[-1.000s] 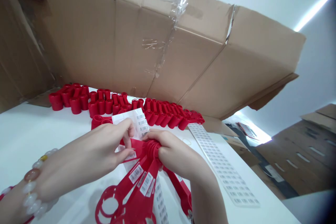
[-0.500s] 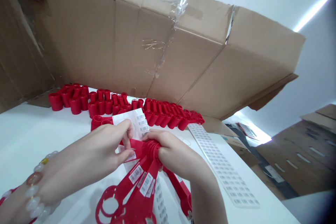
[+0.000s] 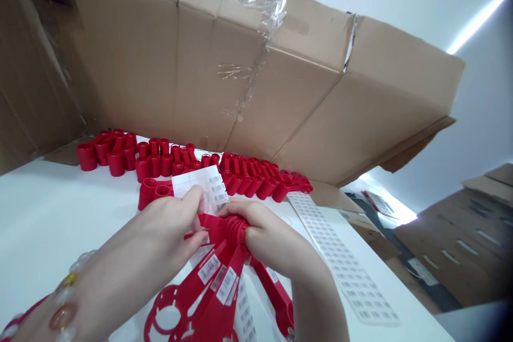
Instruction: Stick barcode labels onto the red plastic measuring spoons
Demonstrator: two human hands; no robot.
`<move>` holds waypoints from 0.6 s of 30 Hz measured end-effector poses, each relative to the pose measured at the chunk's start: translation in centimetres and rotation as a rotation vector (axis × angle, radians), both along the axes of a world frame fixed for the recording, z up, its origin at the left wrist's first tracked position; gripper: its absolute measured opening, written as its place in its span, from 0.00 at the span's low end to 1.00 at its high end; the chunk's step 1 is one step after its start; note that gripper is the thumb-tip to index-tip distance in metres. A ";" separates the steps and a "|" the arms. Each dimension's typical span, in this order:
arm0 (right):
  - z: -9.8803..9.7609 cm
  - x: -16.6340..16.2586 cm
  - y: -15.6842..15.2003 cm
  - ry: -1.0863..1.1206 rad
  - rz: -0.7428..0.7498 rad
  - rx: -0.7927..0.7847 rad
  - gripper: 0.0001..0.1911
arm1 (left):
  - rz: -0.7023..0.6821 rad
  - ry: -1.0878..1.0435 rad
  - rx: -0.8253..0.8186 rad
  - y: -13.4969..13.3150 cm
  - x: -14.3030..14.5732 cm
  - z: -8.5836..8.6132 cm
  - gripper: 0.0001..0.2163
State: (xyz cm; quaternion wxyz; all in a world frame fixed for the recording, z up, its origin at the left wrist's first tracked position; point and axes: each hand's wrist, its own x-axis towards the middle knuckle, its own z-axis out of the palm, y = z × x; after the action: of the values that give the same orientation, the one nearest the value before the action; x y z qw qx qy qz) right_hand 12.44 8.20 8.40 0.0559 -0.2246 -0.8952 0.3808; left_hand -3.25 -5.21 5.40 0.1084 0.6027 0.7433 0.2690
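My right hand [image 3: 272,240] is closed around the ribbed ends of a fanned stack of red plastic pieces [image 3: 218,283], several of which carry barcode stickers. My left hand [image 3: 168,230] is pinched, fingertips pressing on one red piece right beside the right hand, and whether a sticker sits under them I cannot tell. A small white sheet of barcode labels [image 3: 204,184] stands up just behind the fingers. A beaded bracelet [image 3: 66,299] is on my left wrist.
Rows of red cylindrical plastic parts [image 3: 188,163] lie along the back of the white table [image 3: 52,214]. A long barcode label sheet [image 3: 340,262] lies to the right. A large cardboard box [image 3: 256,75] leans over the table; more boxes stand at the right.
My left hand's fingers have slid down onto the red piece and my forearm has shifted right. The right hand keeps its grip.
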 end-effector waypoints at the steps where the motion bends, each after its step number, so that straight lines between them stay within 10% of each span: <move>1: 0.1 0.0 0.0 0.007 0.004 -0.020 0.27 | 0.028 -0.009 -0.005 0.0 0.3 0.3 0.07; 7: 0.6 -0.1 0.1 0.020 -0.025 -0.131 0.25 | 0.240 0.048 -0.049 0.2 0.0 1.7 0.18; 18: 1.5 0.4 -0.1 0.077 -0.115 -0.244 0.18 | 0.106 0.101 0.130 -1.4 -3.7 1.1 0.21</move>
State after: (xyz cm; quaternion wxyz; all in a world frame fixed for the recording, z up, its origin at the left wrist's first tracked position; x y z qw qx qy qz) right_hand 12.83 8.07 9.89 0.0840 -0.2658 -0.8252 0.4913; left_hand -6.91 -6.64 6.51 0.0173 0.5812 0.7596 0.2914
